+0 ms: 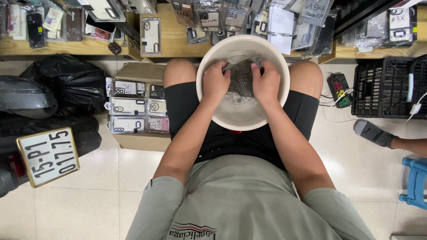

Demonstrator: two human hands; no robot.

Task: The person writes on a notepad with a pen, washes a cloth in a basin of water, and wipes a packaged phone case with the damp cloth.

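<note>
A white round basin (242, 120) rests between my knees with water in it. Both hands are down in the water. My left hand (215, 82) and my right hand (266, 82) grip the two sides of a dark clear phone case (240, 76) held between them. The case is partly under water and blurred by ripples. My forearms reach down over my black shorts (231, 142).
A cardboard box (135, 109) of packaged phone cases stands at my left knee. Black bags (62, 84) and a scooter number plate (48, 156) lie farther left. A wooden shelf (173, 40) of phone cases is ahead. A power strip (339, 89), black crates (391, 86), another person's socked foot (372, 132) and a blue stool (416, 180) are on the right.
</note>
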